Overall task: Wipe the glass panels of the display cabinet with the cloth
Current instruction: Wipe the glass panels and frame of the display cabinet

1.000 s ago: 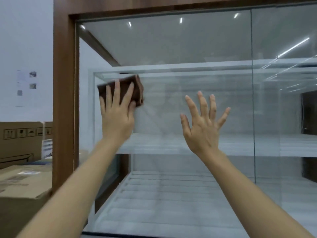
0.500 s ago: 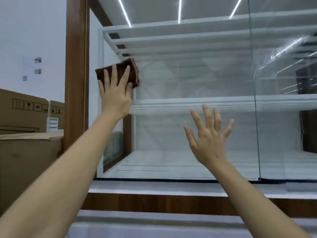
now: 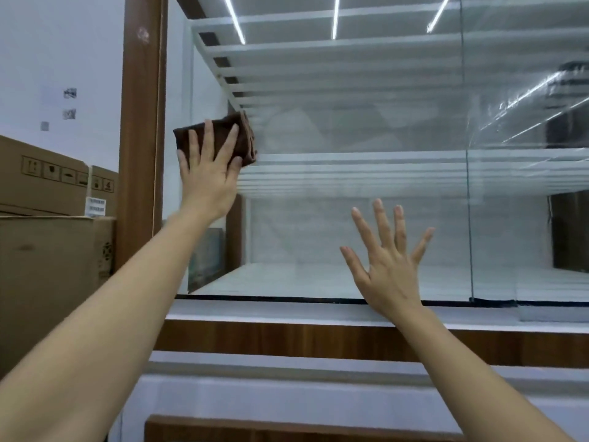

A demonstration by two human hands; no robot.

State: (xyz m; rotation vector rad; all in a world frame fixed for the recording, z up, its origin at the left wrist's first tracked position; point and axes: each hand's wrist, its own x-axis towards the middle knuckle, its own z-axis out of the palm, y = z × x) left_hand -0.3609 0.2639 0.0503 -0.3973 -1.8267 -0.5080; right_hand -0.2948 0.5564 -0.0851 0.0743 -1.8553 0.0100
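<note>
A folded brown cloth (image 3: 245, 135) lies flat against the left glass panel (image 3: 334, 129) of the display cabinet, close to the brown wooden upright (image 3: 140, 154). My left hand (image 3: 208, 173) presses on the cloth with its fingers spread over it. My right hand (image 3: 389, 266) is raised lower and to the right, fingers apart and holding nothing, in front of the same panel near its bottom edge. A vertical seam (image 3: 467, 186) separates this panel from the right glass panel (image 3: 526, 154).
White shelves (image 3: 382, 170) show behind the glass. A white ledge and a brown wooden band (image 3: 287, 339) run below the panels. Stacked cardboard boxes (image 3: 47, 218) stand at the left against a white wall.
My view has tilted down, so the cabinet's ledge and base now show. The cloth under my left hand has slid down the left panel. My right hand has dropped lower.
</note>
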